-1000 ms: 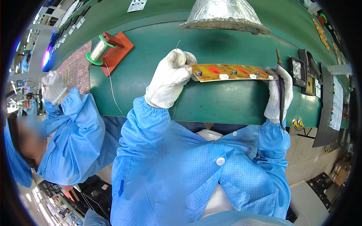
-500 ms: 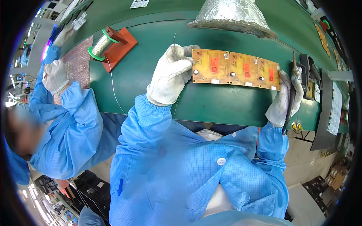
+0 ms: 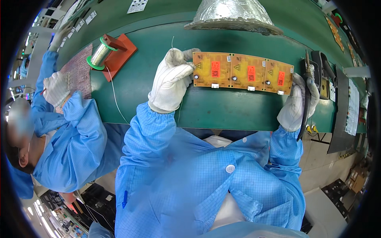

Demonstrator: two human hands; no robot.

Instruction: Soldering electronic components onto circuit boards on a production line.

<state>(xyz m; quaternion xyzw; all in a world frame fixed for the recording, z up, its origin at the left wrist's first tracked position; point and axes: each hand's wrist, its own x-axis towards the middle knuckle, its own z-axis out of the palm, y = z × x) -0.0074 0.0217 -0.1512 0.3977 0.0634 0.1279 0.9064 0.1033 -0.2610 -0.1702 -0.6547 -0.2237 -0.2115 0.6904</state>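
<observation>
at left i make out wire spool (image 3: 101, 54) on red stand (image 3: 124, 48); left hand (image 3: 170, 83) clamped on left end of yellow circuit board (image 3: 240, 73), wire strand (image 3: 172, 42) poking up; board held above green bench (image 3: 226, 113); right hand (image 3: 293, 107) clamped on board's right end, also gripping upright soldering iron (image 3: 307, 93).

Circuit board (image 3: 243, 74): warning triangles (image 3: 237, 67), red labels (image 3: 251, 73) (illegible)

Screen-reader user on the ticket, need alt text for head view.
Gloved left hand and right hand hold a yellow circuit board by its ends over a green table; the right also grips a soldering iron. At left: a wire spool and a co-worker.
</observation>
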